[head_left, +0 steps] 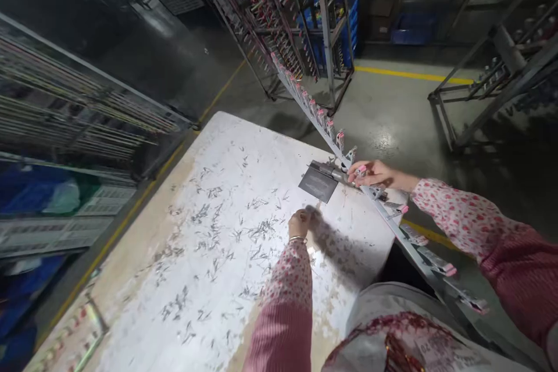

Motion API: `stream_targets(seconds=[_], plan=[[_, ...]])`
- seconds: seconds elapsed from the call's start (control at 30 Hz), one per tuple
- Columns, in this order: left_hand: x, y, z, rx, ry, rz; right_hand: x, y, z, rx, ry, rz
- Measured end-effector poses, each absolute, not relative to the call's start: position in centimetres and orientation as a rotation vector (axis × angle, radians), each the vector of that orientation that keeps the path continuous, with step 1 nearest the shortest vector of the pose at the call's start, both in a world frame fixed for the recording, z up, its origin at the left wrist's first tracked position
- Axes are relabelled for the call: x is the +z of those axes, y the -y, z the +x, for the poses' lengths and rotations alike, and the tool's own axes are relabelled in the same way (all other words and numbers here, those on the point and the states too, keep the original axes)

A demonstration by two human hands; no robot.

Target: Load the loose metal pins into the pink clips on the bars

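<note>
R hand [375,174] ctr-right: fingertips pinch pink-tipped clip [361,172] on long rail [314,110]. Rail lies across table [174,279] corner, prob. for support + reach. L hand [300,224] mid-frame, fingers bunched down on metal slivers [261,229]; whether pinching one, can't tell. Dark plate [318,184] just above it.

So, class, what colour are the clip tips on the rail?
Pink tips on the clips along the rail; head view.

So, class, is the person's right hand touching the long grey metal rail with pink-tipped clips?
Touching. The head view shows the right hand closed on the long grey metal rail at a pink-tipped clip.
</note>
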State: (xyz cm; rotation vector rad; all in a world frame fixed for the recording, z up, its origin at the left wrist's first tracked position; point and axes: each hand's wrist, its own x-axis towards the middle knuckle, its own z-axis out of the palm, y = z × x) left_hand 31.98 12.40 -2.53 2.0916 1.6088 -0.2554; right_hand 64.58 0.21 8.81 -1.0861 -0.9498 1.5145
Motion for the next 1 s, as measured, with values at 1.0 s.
stream_targets(seconds=[1.0], plan=[[19.1,-7.9,49.9,0.731,-0.703,2.217,10.9,0.1,66.4,0.605,1.925,-1.587]])
